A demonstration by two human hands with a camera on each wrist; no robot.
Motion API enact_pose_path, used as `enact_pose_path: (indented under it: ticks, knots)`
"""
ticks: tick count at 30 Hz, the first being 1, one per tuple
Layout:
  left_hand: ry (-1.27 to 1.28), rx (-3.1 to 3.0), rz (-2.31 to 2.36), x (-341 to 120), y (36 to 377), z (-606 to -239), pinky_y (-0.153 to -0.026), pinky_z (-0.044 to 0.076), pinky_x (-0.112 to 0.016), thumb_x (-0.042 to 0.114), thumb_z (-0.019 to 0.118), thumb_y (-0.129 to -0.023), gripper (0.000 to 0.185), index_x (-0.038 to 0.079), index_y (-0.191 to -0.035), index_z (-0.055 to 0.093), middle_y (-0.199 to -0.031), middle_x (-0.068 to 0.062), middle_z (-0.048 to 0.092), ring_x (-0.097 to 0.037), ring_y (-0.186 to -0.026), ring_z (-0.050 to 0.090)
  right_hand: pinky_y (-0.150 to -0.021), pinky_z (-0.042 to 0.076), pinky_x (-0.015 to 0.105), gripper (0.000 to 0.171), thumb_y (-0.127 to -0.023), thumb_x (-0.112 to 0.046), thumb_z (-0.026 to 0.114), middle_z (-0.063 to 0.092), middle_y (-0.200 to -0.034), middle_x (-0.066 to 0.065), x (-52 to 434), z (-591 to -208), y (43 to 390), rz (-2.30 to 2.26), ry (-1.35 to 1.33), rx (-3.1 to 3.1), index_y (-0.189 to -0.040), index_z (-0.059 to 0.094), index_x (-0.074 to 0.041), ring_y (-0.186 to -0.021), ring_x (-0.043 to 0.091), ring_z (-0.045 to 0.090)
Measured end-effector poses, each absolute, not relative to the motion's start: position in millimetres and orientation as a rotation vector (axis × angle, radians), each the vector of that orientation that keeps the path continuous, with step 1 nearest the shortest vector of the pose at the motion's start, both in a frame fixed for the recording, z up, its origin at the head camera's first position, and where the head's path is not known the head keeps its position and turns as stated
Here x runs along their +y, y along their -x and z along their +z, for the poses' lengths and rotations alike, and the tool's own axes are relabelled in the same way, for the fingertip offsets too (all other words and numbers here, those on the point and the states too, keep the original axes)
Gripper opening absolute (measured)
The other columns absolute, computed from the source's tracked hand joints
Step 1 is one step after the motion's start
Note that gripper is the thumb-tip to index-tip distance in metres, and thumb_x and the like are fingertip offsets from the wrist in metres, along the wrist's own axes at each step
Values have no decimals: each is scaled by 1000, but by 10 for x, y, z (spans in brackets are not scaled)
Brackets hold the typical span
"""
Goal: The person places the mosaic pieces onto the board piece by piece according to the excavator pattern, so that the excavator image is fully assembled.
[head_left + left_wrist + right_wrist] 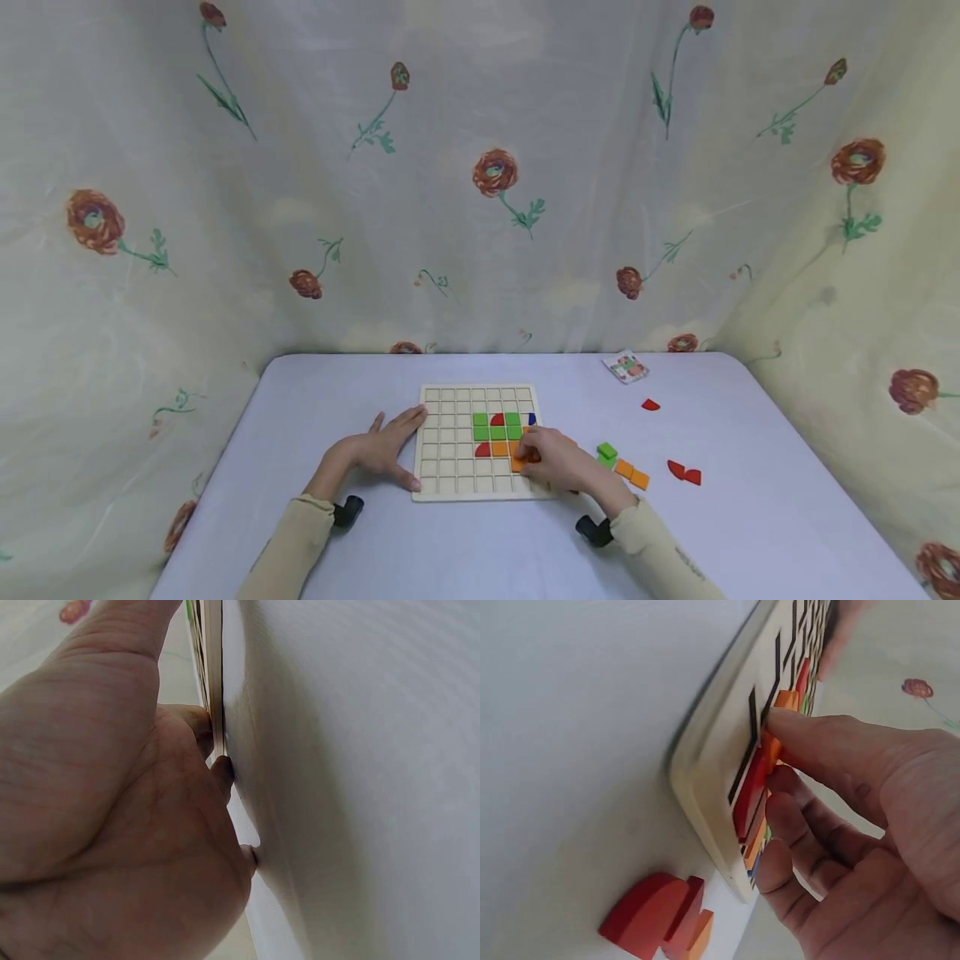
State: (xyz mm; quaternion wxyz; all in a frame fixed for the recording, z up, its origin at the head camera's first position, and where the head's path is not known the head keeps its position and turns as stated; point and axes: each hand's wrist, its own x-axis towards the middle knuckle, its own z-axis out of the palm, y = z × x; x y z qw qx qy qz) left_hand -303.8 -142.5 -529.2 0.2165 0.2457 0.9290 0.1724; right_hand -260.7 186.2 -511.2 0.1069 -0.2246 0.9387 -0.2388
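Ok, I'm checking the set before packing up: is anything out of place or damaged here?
Nothing looks damaged. Loose coloured wooden pieces lie scattered on the white table right of the wooden grid board. The right hand pinches an orange piece tilted at the board's edge, not yet seated flat.

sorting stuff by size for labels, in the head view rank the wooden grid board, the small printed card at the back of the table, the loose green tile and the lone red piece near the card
1. wooden grid board
2. small printed card
3. loose green tile and lone red piece: they look alike in size, and the red piece lies farther from the camera, so no ranking between them.
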Motion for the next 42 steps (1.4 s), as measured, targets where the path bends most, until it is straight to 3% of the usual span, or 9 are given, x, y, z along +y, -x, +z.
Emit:
enact_pose_path:
  ticks: [7,16,21,24,28,31,37,42]
  knots:
    - [-682,2573,470,-1415,3045,-5298,-118,-4,-59,66,78,-63,127,14,-156,9,-165,-2,2,-25,-152,1,-77,49,30,11,-84,-13,74,59,-93,-7,1866,-5106,2599,-708,643,2741,-94,70,-15,-89,12,54]
    - [-682,2572,457,-1429,3048,-5318,-118,-5,-59,67,78,-63,128,14,-157,8,-165,-2,1,-25,-152,1,-71,46,23,22,-84,-17,75,63,-95,-5,2000,-5102,2561,-885,634,2750,-105,70,-13,-83,13,54]
    - [-670,2574,458,-1426,3046,-5319,-118,-5,-59,66,78,-63,128,14,-157,8,-165,-2,2,-25,-152,1,-70,48,23,22,-84,-17,75,64,-94,-3,2285,-5029,2500,-962,449,2787,-105,70,-14,-85,14,53]
    - [-667,2577,449,-1426,3048,-5317,-119,-5,-58,67,78,-63,128,16,-157,8,-165,0,1,-23,-152,1,-74,51,27,33,-81,-22,78,62,-98,0,2543,-4979,2436,-916,306,2783,-110,67,-12,-89,16,53]
    - [-670,2575,451,-1422,3046,-5304,-118,-4,-59,67,77,-63,128,15,-157,8,-165,-1,1,-24,-152,1,-85,53,41,56,-74,-28,84,58,-112,11,2931,-4953,2313,-773,226,2801,-119,60,-5,-98,24,53]
    - [-670,2568,458,-1417,3039,-5288,-118,-4,-60,67,78,-63,128,13,-156,9,-165,-3,2,-26,-152,2,-87,52,47,63,-72,-29,85,55,-111,14,3181,-4981,2235,-686,147,2826,-121,57,0,-97,26,53]
    - [-658,2573,450,-1430,3019,-5281,-118,-4,-60,66,78,-63,127,14,-157,9,-165,-2,2,-25,-152,2,-71,46,31,37,-78,-17,80,59,-91,5,3420,-5155,2185,-774,23,2801,-105,61,-1,-81,18,50]
    - [-658,2575,448,-1414,3024,-5283,-118,-4,-59,66,78,-64,127,14,-157,9,-165,-2,2,-26,-152,1,-66,45,28,23,-81,-12,75,59,-86,3,3447,-5229,2176,-825,29,2827,-99,64,-4,-77,16,50]
